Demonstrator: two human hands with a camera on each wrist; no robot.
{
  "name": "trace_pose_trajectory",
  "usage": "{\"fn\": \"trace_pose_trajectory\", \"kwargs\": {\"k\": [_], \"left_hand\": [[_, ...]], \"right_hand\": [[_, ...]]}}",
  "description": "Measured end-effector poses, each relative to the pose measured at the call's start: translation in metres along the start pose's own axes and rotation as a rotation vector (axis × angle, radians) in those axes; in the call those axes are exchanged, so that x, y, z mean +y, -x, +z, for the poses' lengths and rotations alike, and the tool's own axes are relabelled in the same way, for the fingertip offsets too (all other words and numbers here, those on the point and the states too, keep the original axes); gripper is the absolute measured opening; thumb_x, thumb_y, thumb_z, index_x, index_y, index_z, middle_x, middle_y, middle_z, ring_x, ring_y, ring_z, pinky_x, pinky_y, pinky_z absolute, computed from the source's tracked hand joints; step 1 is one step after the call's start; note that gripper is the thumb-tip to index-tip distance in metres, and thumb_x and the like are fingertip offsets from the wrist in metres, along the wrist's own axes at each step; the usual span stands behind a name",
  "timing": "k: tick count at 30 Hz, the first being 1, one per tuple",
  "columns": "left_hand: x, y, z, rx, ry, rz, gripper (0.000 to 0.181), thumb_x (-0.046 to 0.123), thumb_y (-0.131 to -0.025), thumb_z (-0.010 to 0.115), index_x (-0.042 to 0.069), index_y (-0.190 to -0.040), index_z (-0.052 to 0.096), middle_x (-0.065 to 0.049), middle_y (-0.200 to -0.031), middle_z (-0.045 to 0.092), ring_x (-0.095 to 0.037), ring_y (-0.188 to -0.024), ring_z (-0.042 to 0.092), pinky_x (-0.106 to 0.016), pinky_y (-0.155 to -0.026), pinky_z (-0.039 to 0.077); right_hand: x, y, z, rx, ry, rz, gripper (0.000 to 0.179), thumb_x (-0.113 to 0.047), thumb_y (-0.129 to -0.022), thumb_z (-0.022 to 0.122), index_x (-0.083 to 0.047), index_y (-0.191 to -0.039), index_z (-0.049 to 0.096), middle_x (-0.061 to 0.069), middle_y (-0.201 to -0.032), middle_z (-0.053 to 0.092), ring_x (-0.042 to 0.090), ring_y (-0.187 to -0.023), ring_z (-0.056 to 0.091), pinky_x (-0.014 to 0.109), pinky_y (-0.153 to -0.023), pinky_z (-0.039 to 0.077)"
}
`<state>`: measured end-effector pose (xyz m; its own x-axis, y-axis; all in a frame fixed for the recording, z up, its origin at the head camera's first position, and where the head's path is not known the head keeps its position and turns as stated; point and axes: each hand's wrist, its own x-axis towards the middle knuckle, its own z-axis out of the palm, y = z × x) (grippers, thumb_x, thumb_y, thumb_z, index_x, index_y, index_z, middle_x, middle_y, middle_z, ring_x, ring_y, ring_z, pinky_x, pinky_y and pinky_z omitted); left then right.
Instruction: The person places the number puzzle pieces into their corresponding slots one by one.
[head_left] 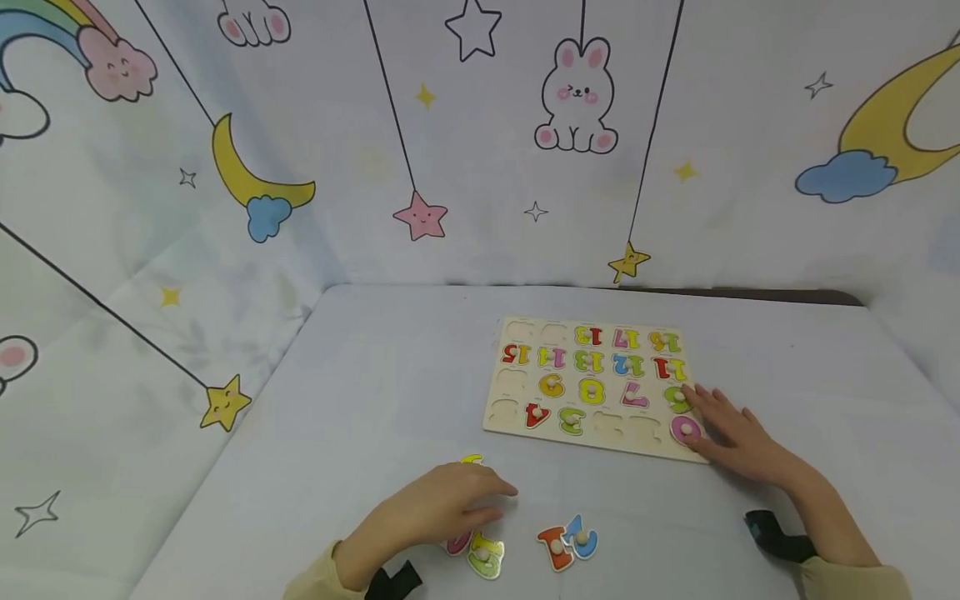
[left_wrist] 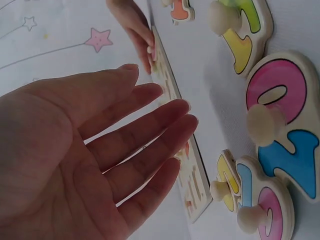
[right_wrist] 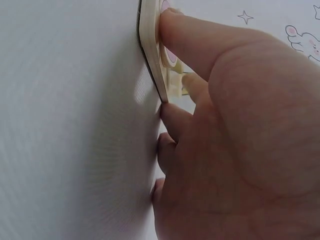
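Note:
My left hand point(head_left: 450, 500) hovers over loose number pieces, palm and fingers relaxed with nothing held. Near it lie a pink-and-blue piece point(left_wrist: 275, 80), a yellow-and-green piece point(head_left: 486, 557) and a yellow piece point(head_left: 472, 458) partly hidden by the hand. My right hand point(head_left: 742, 437) rests at the right edge of a wooden number puzzle board point(head_left: 510, 383). Its thumb touches the pink 0 point(head_left: 685, 430), and its index finger reaches the green 5 point(head_left: 678, 398). The other fingertips touch the table beside the board.
An orange 1 point(head_left: 555, 550) and a blue piece point(head_left: 581, 537) lie together in front of the board. Several knobbed numbers sit in the board, with some bare recesses. A white cloth covers the table point(head_left: 375, 375); a printed curtain point(head_left: 487, 125) hangs behind.

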<state>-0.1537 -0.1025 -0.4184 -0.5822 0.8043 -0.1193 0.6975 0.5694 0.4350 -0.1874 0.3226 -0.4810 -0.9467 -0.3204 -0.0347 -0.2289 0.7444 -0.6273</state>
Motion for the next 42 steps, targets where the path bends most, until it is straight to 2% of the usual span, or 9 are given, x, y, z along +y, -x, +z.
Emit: {"fn": "trace_pose_trajectory", "kwargs": {"k": [9, 14, 22, 29, 36, 42], "left_hand": [[-0.003, 0.0, 0.002, -0.017, 0.039, -0.018, 0.027, 0.023, -0.09, 0.065, 0.013, -0.115, 0.066, 0.01, -0.108, 0.063, 0.0, -0.101, 0.054, -0.022, -0.085, 0.043], [-0.003, 0.001, 0.002, -0.01, 0.042, -0.024, 0.028, 0.022, -0.089, 0.066, 0.013, -0.115, 0.066, 0.011, -0.108, 0.063, 0.0, -0.1, 0.054, -0.022, -0.085, 0.043], [-0.002, 0.004, 0.002, 0.01, 0.02, -0.013, 0.027, 0.021, -0.089, 0.066, 0.013, -0.114, 0.067, 0.01, -0.108, 0.063, -0.001, -0.1, 0.054, -0.022, -0.085, 0.043], [-0.001, 0.008, 0.0, 0.024, -0.006, -0.008, 0.027, 0.02, -0.089, 0.066, 0.011, -0.114, 0.067, 0.009, -0.108, 0.064, -0.002, -0.1, 0.055, -0.022, -0.085, 0.042], [0.0, 0.013, -0.001, 0.039, -0.01, -0.01, 0.027, 0.019, -0.089, 0.065, 0.011, -0.115, 0.066, 0.007, -0.109, 0.063, -0.003, -0.1, 0.055, -0.023, -0.086, 0.042], [0.0, 0.014, -0.002, 0.048, -0.008, -0.017, 0.027, 0.019, -0.089, 0.066, 0.011, -0.115, 0.066, 0.007, -0.109, 0.063, -0.003, -0.102, 0.055, -0.024, -0.087, 0.042]], "right_hand": [[0.003, 0.0, 0.001, 0.007, -0.001, 0.002, 0.073, -0.032, -0.09, 0.06, 0.0, -0.145, 0.024, 0.032, -0.145, 0.017, 0.047, -0.134, 0.0, 0.064, -0.098, -0.009], [0.0, 0.0, 0.0, 0.006, -0.021, 0.028, 0.073, -0.034, -0.091, 0.057, 0.001, -0.145, 0.023, 0.032, -0.145, 0.017, 0.047, -0.134, 0.0, 0.063, -0.098, -0.009], [-0.005, -0.005, 0.003, 0.021, -0.017, 0.068, 0.069, -0.034, -0.097, 0.049, 0.006, -0.144, 0.02, 0.034, -0.144, 0.017, 0.049, -0.133, 0.001, 0.067, -0.096, -0.008], [-0.009, -0.005, 0.0, -0.008, -0.035, 0.089, 0.068, -0.036, -0.097, 0.047, 0.004, -0.145, 0.021, 0.034, -0.145, 0.013, 0.049, -0.133, -0.003, 0.067, -0.094, -0.012], [-0.01, -0.005, 0.001, -0.022, -0.027, 0.107, 0.069, -0.036, -0.098, 0.043, 0.009, -0.143, 0.018, 0.034, -0.145, 0.011, 0.049, -0.133, -0.003, 0.067, -0.094, -0.011], [-0.012, -0.005, 0.002, -0.012, -0.011, 0.107, 0.076, -0.04, -0.095, 0.048, 0.01, -0.143, 0.015, 0.034, -0.145, 0.011, 0.049, -0.133, -0.002, 0.066, -0.095, -0.01]]}}
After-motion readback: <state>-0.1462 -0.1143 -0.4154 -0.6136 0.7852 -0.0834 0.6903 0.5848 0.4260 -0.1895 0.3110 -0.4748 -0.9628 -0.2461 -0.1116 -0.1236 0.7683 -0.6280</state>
